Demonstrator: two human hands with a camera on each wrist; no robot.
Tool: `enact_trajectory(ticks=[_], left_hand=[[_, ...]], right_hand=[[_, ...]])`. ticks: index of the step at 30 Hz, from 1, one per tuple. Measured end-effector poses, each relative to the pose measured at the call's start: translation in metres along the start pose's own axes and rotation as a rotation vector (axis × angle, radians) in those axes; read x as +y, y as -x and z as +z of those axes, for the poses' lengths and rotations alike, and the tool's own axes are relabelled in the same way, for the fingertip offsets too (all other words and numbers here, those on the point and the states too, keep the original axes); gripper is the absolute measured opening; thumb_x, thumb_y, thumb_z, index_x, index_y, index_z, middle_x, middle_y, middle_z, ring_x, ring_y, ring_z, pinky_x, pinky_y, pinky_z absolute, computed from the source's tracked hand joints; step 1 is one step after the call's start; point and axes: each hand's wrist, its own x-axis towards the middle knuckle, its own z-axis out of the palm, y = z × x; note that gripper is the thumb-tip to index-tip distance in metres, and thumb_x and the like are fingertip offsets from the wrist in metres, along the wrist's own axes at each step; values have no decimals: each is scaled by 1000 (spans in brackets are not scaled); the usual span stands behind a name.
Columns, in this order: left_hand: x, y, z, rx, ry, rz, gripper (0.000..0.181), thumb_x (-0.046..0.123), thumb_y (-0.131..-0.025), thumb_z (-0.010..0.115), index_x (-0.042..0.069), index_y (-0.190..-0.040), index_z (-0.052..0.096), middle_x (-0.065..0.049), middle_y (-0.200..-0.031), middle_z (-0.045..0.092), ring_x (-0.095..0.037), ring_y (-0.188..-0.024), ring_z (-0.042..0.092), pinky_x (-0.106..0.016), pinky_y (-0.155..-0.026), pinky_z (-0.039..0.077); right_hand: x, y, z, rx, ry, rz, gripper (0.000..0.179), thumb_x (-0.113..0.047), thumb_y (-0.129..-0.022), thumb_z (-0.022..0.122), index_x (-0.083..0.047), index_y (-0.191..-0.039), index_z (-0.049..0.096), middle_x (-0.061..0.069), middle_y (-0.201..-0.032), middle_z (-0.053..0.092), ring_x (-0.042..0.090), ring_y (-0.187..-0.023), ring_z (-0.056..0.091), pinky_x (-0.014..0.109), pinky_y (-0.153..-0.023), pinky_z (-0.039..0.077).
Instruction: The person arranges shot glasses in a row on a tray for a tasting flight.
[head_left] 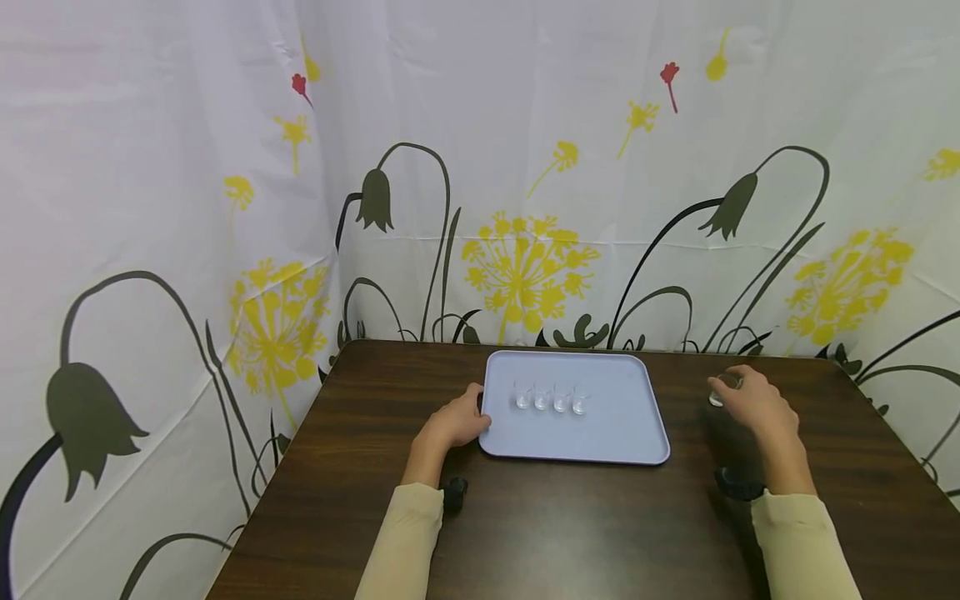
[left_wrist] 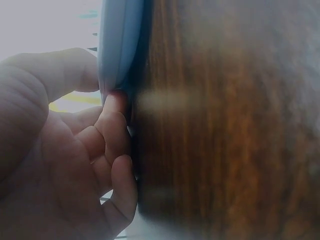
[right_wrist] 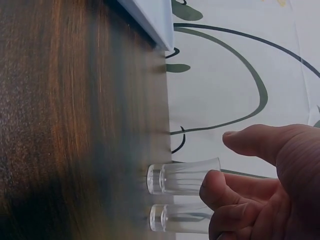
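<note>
My left hand (head_left: 459, 418) grips the left edge of a pale blue tray (head_left: 622, 417), its thumb over the rim and fingers at the underside in the left wrist view. On the tray, several small clear shot glasses (head_left: 542, 400) stand in a row. Right of the tray, my right hand (head_left: 756, 402) is beside another shot glass (head_left: 716, 400) on the table. The right wrist view shows two upright glasses, a nearer one (right_wrist: 185, 177) and one beyond (right_wrist: 182, 218). There the right thumb (right_wrist: 255, 142) stands apart from the glass; a bent finger overlaps its rim, contact unclear.
The dark wooden table (head_left: 585, 533) runs back to a white curtain (head_left: 480, 108) printed with flowers. Black bands (head_left: 454, 494) sit at both wrists. A corner of the tray lies near the table's far edge in the right wrist view.
</note>
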Motion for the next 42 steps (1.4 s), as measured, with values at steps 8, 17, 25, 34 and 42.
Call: enact_trajectory(ticks=[8,17,25,34,42], left_hand=[[-1,-2,1,0,-1,-3,70,36,-99,59,20,-163,37,-2,-99,67,-23,-76,61,-38,-67,46],[-1,-4,0,-2,21,-22,69,36,-101,58,20,-164,36,-2,-100,67,-22,-75,61,-38,-66,46],[7,6,-5,-23,38,-14,68,35,-103,54,17,-165,34,-5,-101,65,-23,-75,59,-39,-67,45],[25,31,-17,-48,97,16,69,31,-102,53,8,-164,32,-8,-101,62,-24,-78,55,-39,-69,44],[55,62,-31,-13,102,0,65,26,-104,54,6,-163,35,-9,-101,63,-22,-79,55,-33,-71,41]], right_hand=[[-2,-2,1,-8,-13,23,76,-55,-110,45,-2,-163,34,41,-160,38,65,-135,47,76,-95,44],[-4,-3,1,3,-33,21,68,-45,-108,51,-1,-160,39,41,-156,43,64,-130,51,73,-93,46],[-2,-3,3,-17,-79,-21,64,-37,-107,55,3,-155,43,17,-102,78,30,-87,71,55,-76,49],[-1,-4,9,-24,-73,-18,61,-37,-108,56,1,-154,45,4,-92,81,21,-78,72,53,-76,47],[-6,-6,14,-5,-37,-31,58,-35,-107,54,1,-152,47,4,-91,81,35,-92,73,61,-81,48]])
